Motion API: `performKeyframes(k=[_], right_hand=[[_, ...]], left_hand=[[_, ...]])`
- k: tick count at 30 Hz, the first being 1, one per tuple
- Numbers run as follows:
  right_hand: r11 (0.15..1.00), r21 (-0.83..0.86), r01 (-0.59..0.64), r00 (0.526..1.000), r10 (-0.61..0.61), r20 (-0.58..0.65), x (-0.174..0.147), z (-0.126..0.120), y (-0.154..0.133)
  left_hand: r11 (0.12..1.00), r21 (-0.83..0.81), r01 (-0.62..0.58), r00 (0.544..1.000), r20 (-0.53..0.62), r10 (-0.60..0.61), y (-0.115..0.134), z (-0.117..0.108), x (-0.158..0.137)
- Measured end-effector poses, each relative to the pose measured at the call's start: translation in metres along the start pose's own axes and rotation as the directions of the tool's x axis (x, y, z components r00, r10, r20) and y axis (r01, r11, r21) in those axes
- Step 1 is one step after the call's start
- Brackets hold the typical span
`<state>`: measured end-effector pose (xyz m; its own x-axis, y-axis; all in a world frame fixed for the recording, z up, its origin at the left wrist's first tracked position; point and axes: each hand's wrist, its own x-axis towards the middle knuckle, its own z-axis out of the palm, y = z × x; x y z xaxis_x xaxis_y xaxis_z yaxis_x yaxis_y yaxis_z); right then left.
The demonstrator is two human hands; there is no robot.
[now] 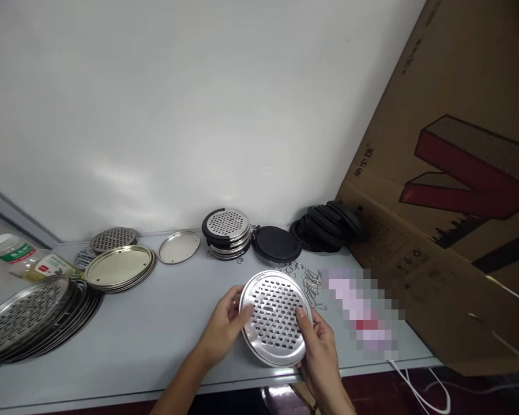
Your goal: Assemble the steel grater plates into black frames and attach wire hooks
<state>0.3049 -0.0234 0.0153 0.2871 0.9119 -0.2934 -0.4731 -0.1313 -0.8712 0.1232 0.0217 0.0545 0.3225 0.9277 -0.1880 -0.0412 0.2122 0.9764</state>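
Near the table's front edge I hold a round, silvery metal disc [275, 314] with rows of slots punched through it. My left hand [227, 323] grips its left rim, with the thumb over the top and the fingers behind it. On the lower right rim, my right hand [318, 340] has its thumb on the face and its other fingers underneath. Just beyond the disc lie small metal rings [290, 267] and several metal hooks [312, 286]. A flat black round part [277, 243] sits behind them.
Along the wall stand a stack of slotted discs with black edging [227, 227], a lone plain metal lid [179, 247] and piled black parts [328, 226]. To the left are stacked plain lids [119, 267], slotted discs [23, 314] and a jar [11, 253]. A cardboard box [450, 190] rises at right.
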Motion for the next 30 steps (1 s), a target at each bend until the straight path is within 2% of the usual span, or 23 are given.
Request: performKeyframes(k=[2,4,7,11,14,17,20,24,27,30], right_hand=[[0.999,0.007,0.042,0.998,-0.042,-0.047,0.0,-0.005,-0.001],[0.998,0.022,0.06,0.997,-0.059,-0.045,-0.001,-0.009,-0.002],[0.997,0.076,0.029,1.0,-0.028,-0.014,-0.004,-0.016,0.0],[0.993,0.119,0.008,0.993,0.006,-0.118,-0.007,-0.022,0.005],[0.99,0.138,0.03,0.993,-0.013,-0.119,-0.009,-0.022,0.007],[0.995,0.066,0.079,0.993,-0.073,-0.094,-0.01,-0.019,0.006],[0.988,-0.052,0.144,0.98,-0.15,-0.128,-0.009,-0.016,0.006],[0.977,-0.094,0.19,0.964,-0.204,-0.169,-0.01,-0.017,0.009],[0.978,-0.08,0.191,0.966,-0.202,-0.164,-0.014,-0.024,0.012],[0.987,-0.039,0.154,0.976,-0.158,-0.151,-0.015,-0.033,0.01]], left_hand=[[0.994,0.095,0.063,0.997,-0.06,-0.058,0.004,-0.004,0.02],[0.983,0.155,0.094,0.991,-0.11,-0.078,0.005,-0.004,0.045],[0.97,0.208,0.123,0.985,-0.147,-0.093,0.004,0.003,0.085],[0.943,0.249,0.219,0.969,-0.166,-0.181,-0.001,0.019,0.132],[0.926,0.271,0.261,0.956,-0.202,-0.211,-0.005,0.026,0.155],[0.922,0.282,0.265,0.949,-0.244,-0.198,-0.007,0.03,0.165],[0.931,0.296,0.214,0.955,-0.265,-0.135,-0.004,0.034,0.158],[0.934,0.354,0.038,0.962,-0.266,0.062,0.007,0.031,0.121],[0.918,0.384,-0.104,0.941,-0.26,0.215,0.019,0.014,0.082],[0.902,0.396,-0.171,0.92,-0.263,0.29,0.029,-0.017,0.044]])
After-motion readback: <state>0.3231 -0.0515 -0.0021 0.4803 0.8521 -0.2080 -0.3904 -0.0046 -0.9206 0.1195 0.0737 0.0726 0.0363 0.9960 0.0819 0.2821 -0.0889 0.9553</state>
